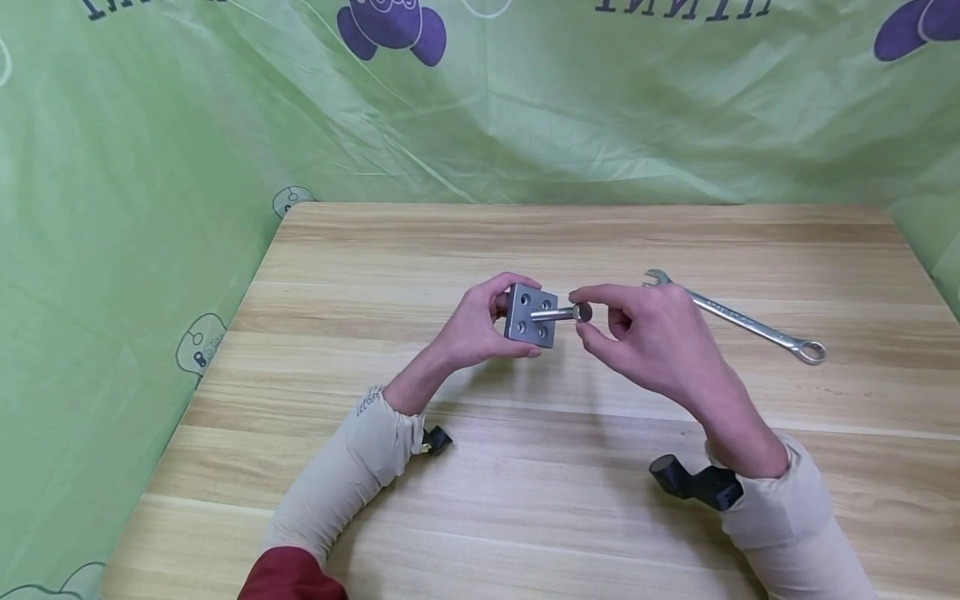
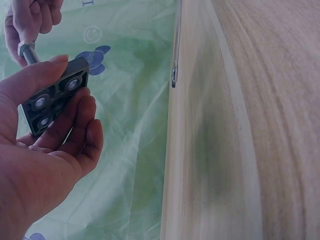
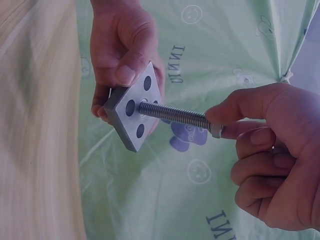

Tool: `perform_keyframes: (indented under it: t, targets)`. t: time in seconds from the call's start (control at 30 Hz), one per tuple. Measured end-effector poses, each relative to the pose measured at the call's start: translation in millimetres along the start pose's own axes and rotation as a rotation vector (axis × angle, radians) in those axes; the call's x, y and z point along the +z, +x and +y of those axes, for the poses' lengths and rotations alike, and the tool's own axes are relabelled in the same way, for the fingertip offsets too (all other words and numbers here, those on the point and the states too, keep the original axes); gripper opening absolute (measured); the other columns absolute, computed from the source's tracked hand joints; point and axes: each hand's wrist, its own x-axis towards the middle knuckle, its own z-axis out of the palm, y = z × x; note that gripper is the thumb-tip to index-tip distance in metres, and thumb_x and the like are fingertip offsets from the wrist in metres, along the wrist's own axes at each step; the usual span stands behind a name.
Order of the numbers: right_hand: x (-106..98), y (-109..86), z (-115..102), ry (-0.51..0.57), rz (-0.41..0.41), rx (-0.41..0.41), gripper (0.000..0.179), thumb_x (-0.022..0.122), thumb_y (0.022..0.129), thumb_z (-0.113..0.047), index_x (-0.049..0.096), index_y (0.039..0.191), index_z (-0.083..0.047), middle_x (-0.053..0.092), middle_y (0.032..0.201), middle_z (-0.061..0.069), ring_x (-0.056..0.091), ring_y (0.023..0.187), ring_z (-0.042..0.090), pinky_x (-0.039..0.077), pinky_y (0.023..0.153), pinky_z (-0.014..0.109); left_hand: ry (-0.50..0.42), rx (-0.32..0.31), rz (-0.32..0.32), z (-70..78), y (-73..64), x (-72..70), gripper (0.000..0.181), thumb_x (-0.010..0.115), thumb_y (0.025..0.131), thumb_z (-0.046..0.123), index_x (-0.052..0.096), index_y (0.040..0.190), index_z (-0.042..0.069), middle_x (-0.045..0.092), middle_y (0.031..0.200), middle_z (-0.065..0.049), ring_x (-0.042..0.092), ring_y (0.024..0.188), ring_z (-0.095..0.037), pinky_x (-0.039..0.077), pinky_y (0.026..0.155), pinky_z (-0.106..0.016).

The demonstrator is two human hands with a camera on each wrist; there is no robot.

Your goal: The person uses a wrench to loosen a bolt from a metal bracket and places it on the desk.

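Observation:
A square grey metal plate (image 1: 532, 325) with a hole near each corner is held by its edges in my left hand (image 1: 480, 323), thumb on one side and fingers on the other. From the middle of its face sticks a long threaded bolt (image 3: 175, 115), its head away from the plate. The thumb and index finger of my right hand (image 1: 663, 342) pinch the bolt at its head. In the left wrist view the plate's recessed back (image 2: 56, 95) shows, partly covered by the left fingers. Both hands are raised over the table.
A combination wrench (image 1: 750, 323) lies on the wooden table (image 1: 525, 517), behind and to the right of the right hand. Green printed sheeting (image 1: 600, 125) hangs around the table's back and sides. Black wrist devices (image 1: 697, 483) sit at the cuffs.

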Motion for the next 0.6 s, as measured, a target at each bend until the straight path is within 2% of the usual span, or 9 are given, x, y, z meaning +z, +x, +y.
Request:
perform_keyframes:
  t: [0.13, 0.23, 0.3, 0.4, 0.5, 0.6]
  targets:
    - [1.8, 1.0, 0.7, 0.029, 0.012, -0.064, 0.027, 0.069, 0.074, 0.003, 0.074, 0.093, -0.015, 0.041, 0.048, -0.007, 0.032, 0.046, 0.002, 0.030, 0.048, 0.021, -0.010, -0.002, 0.002, 0.8, -0.2, 0.2, 0.069, 0.084, 0.061, -0.007, 0.053, 0.123, 0.001, 0.069, 0.103, -0.024, 0.066, 0.081, -0.009, 0.052, 0.081, -0.025]
    - [0.5, 1.1, 0.6, 0.010, -0.009, -0.067, 0.029, 0.072, 0.074, -0.001, 0.072, 0.099, -0.015, 0.042, 0.049, -0.007, 0.032, 0.046, 0.002, 0.031, 0.048, 0.021, -0.008, -0.006, 0.004, 1.4, -0.2, 0.1, 0.070, 0.084, 0.061, -0.007, 0.053, 0.123, 0.001, 0.069, 0.103, -0.024, 0.066, 0.081, -0.008, 0.052, 0.081, -0.025]
    - [-1.6, 0.8, 0.2, -0.007, -0.041, -0.020, 0.030, 0.077, 0.076, -0.013, 0.069, 0.105, -0.016, 0.042, 0.050, -0.007, 0.033, 0.047, 0.003, 0.030, 0.048, 0.021, -0.004, -0.010, 0.004, 1.5, -0.1, 0.0, 0.069, 0.084, 0.061, -0.006, 0.054, 0.123, 0.002, 0.069, 0.105, -0.023, 0.066, 0.082, -0.009, 0.052, 0.081, -0.025]
    - [-4.9, 1.0, -1.0, -0.018, -0.093, 0.093, 0.036, 0.079, 0.078, -0.034, 0.067, 0.108, -0.017, 0.043, 0.052, -0.006, 0.035, 0.047, 0.006, 0.030, 0.049, 0.023, 0.003, -0.015, 0.004, 1.5, 0.0, -0.2, 0.069, 0.084, 0.062, -0.005, 0.054, 0.123, 0.003, 0.069, 0.106, -0.021, 0.066, 0.083, -0.009, 0.052, 0.081, -0.024]
    - [-6.2, 2.1, -1.8, -0.030, -0.137, 0.186, 0.030, 0.068, 0.086, -0.046, 0.069, 0.097, -0.017, 0.046, 0.053, -0.003, 0.037, 0.048, 0.010, 0.030, 0.049, 0.025, 0.004, -0.017, 0.004, 1.5, 0.1, -0.1, 0.069, 0.084, 0.062, -0.005, 0.054, 0.123, 0.003, 0.069, 0.106, -0.021, 0.066, 0.083, -0.010, 0.053, 0.081, -0.024]
    - [-5.2, 2.7, -2.0, -0.059, -0.171, 0.222, 0.037, 0.057, 0.093, -0.049, 0.068, 0.080, -0.017, 0.045, 0.052, -0.003, 0.038, 0.049, 0.012, 0.030, 0.051, 0.027, 0.000, -0.014, 0.003, 1.6, 0.0, 0.2, 0.069, 0.084, 0.061, -0.006, 0.054, 0.123, 0.002, 0.069, 0.105, -0.022, 0.066, 0.083, -0.009, 0.053, 0.082, -0.024]
